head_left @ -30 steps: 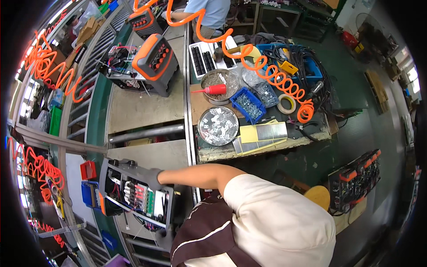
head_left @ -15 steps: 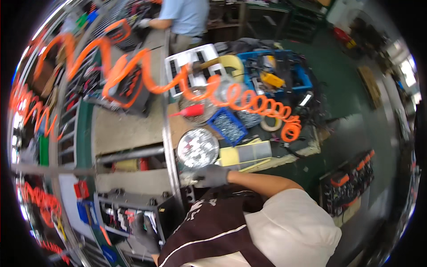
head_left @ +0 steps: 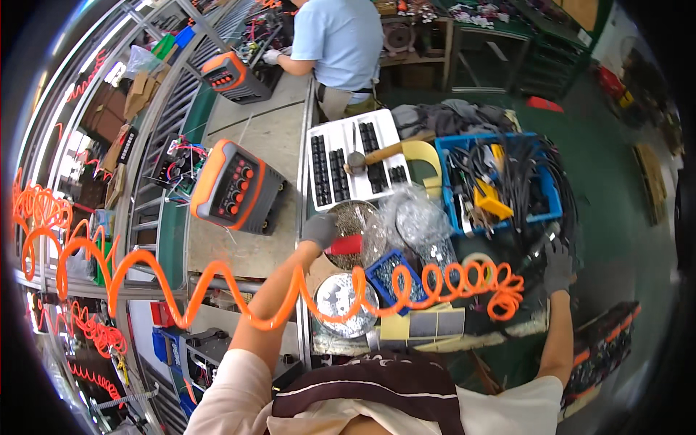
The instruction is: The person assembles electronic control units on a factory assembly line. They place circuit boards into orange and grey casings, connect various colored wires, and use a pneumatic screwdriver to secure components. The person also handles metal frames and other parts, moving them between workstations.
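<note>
Screw bowl (head_left: 354, 202): on the left side of the tabletop (head_left: 536, 323), just far of the bowl of flat metal plates (head_left: 348, 337). Left hand (head_left: 319, 230), gray glove, is at its left rim. Fingers look bent; can't tell if they pinch anything. Red bottle (head_left: 346, 245) lies across the near part of the screw bowl, just beside that hand; no clear grip on it.

Right hand (head_left: 557, 267), also gloved, is out at the right end, by a stick-shaped tool (head_left: 545, 238) near the blue crate (head_left: 551, 190). Fingers extended toward it; contact or grip can't be told from this angle.

Blue tray (head_left: 378, 291) of small metal parts sits right of the plates, tape roll (head_left: 477, 264) farther right. Orange coil hose (head_left: 267, 324) crosses the view above the left forearm (head_left: 274, 299); can't tell if they touch.

Doing it well, my read: left fingertips straight down past the bottle, not sideways into the rim, or screws spill. Gloves dull the feel, so small pinch. Right: wrap the tool's body, lift clear of the loose cables (head_left: 518, 196) before swinging it. Keep sleeve and hose off both bowls.
</note>
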`<state>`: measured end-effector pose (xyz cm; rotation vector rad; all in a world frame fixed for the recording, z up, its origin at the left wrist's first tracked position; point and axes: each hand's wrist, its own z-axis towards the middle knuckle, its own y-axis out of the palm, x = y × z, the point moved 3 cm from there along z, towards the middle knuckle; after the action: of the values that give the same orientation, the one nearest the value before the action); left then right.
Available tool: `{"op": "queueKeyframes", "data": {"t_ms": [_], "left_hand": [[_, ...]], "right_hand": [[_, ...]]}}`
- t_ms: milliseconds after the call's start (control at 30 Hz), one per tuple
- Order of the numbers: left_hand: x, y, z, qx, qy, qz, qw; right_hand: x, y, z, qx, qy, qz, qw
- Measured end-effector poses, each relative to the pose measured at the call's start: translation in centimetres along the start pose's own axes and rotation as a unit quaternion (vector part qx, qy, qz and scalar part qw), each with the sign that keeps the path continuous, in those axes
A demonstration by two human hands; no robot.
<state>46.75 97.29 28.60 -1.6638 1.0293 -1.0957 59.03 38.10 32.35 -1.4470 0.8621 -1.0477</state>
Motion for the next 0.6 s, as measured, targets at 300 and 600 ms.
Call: {"op": "queueKeyframes", "data": {"t_ms": [300, 600], "left_hand": [[1.8, 2.7, 3.0, -0.089, -0.012, 0.093, 0.992], [2.2, 0.3, 1.6, -0.027, 0.018, 0.093, 0.995]], "right_hand": [[0.6, 4.3, 5.3, -0.002, -0.155, -0.006, 0.988], [0.1, 1.5, 3.7, 0.197, -0.067, 0.213, 0.955]]}}
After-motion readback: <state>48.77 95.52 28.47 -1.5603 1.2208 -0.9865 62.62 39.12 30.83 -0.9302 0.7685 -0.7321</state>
